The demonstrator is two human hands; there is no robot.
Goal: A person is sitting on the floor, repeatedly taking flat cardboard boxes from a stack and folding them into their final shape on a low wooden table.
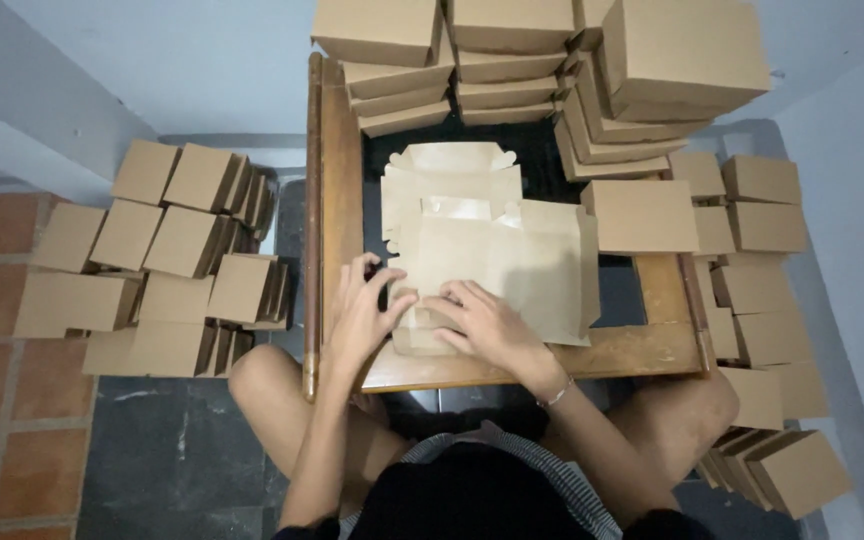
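A flat, unfolded brown cardboard box blank point(482, 240) with a clear window lies on a small wooden table point(642, 350). My left hand point(367, 315) presses its near left corner, fingers curled over the flap edge. Just to the right, my right hand point(487, 325) lies palm down on the blank's near edge, pressing on a fold. A thin bracelet sits on my right wrist.
Stacks of folded brown boxes point(512, 60) fill the table's far side. One folded box point(640, 215) sits at the table's right. More boxes are piled on the floor at left point(167, 260) and right point(762, 280). My bare knees frame the table.
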